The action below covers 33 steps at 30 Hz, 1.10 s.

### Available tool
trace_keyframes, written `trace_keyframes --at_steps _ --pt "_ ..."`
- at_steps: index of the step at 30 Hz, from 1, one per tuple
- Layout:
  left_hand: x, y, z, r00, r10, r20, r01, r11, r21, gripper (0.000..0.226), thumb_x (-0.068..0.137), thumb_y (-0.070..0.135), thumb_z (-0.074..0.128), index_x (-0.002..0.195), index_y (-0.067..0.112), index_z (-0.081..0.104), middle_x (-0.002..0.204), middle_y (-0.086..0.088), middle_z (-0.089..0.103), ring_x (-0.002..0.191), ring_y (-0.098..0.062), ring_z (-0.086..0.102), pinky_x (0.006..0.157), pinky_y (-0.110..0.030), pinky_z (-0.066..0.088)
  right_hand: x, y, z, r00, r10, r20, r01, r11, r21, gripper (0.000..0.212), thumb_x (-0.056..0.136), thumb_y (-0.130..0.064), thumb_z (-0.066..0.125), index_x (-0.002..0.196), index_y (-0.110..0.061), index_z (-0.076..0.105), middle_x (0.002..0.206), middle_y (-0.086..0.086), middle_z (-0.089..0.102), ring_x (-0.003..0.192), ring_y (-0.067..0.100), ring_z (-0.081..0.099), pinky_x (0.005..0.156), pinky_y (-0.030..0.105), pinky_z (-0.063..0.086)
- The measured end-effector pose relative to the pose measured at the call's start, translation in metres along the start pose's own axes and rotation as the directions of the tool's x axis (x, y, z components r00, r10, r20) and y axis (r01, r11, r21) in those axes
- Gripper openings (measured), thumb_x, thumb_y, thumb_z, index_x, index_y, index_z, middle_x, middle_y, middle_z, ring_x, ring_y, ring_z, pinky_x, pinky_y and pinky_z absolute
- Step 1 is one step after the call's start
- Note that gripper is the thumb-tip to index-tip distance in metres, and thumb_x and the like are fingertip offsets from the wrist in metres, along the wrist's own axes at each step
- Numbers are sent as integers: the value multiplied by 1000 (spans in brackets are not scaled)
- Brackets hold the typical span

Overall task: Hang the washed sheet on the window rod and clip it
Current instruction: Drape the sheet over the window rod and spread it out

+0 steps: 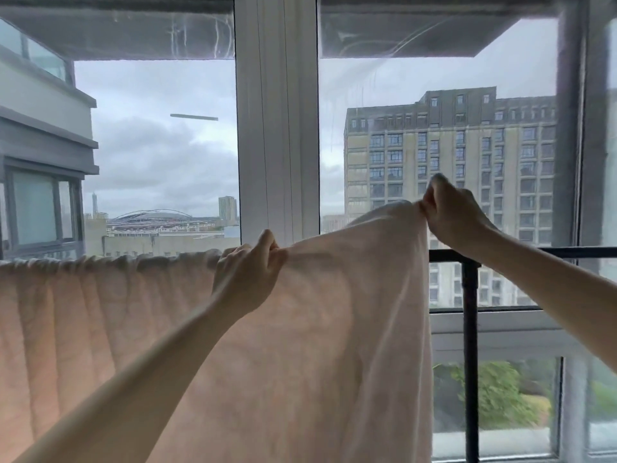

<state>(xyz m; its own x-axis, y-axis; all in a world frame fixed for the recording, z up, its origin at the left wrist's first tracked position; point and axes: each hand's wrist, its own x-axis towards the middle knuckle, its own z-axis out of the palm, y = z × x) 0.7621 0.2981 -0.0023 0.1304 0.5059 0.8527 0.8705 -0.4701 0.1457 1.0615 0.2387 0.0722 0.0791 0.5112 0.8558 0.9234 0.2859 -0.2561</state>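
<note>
The pale pink sheet is bunched over the black rod on the left, but the right corner's lifted above it. Left hand pinches the top edge at the rod and right hand pinches the corner, so if either grip slips that unclipped wet end could slide right off.

We see two bare forearms, no sleeves reaching the wrists. Our left hand and right hand wear no rings, watch, bracelet or gloves; nails look short and unpainted.
</note>
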Motion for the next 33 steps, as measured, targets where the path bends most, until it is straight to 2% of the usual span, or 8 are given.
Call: trace_keyframes --at_steps 9,14,16,18,22,24,27,33 --pt "-2 11 2 999 -40 1 40 999 24 26 98 48 35 83 26 35 75 1 62 75 -22 48 76 -37 24 -19 55 -18 996 7 85 6 987 -158 11 95 -7 50 86 -6 43 61 7 51 53 19 51 48 28 35" --pt "-1 5 -1 999 -40 -20 41 998 50 24 98 45 36 83 25 34 73 2 61 72 -22 47 75 -37 28 6 59 -35 989 -43 -140 16 982 -188 11 96 -5 47 89 -7 40 61 5 46 53 21 49 47 26 32" --pt "-2 2 0 999 -35 -18 36 999 39 25 98 45 37 83 25 34 72 3 61 72 -23 50 74 -37 30 9 63 -36 999 -23 -49 5 941 -339 12 94 -3 47 86 -7 40 61 8 51 53 23 51 47 29 38" --pt "-2 2 0 999 -44 1 44 999 20 23 98 44 37 84 25 36 76 2 62 75 -24 50 74 -36 28 5 61 -30 984 57 169 22 902 -432 10 90 -3 56 85 -9 49 70 10 61 60 23 58 56 36 51" --pt "-3 8 -1 1000 -21 19 22 1000 -7 21 97 43 40 85 26 39 81 1 64 81 -26 54 72 -35 28 -7 39 -12 957 -50 287 114 971 -211 13 88 -4 61 100 -7 66 96 9 71 88 23 67 83 37 55" --pt "-5 8 -1 1000 -9 25 9 1000 4 20 97 44 39 87 27 40 82 0 64 81 -25 53 73 -35 27 -14 22 -1 937 -95 335 147 980 -135 14 89 -4 59 99 -7 67 94 1 68 89 17 66 80 27 52" --pt "-6 3 -4 999 28 33 -28 1000 -5 18 97 46 40 90 30 44 82 3 64 83 -24 57 74 -35 32 -23 0 21 905 -155 395 204 975 -86 15 94 -18 57 85 -10 65 79 -5 65 75 12 64 69 27 50" --pt "-10 -5 -15 993 113 38 -111 993 -47 18 98 41 41 99 31 56 90 5 71 87 -24 62 80 -34 41 -25 -30 50 924 -251 288 261 965 5 14 92 -16 60 88 -6 69 83 5 71 72 13 62 71 26 51"
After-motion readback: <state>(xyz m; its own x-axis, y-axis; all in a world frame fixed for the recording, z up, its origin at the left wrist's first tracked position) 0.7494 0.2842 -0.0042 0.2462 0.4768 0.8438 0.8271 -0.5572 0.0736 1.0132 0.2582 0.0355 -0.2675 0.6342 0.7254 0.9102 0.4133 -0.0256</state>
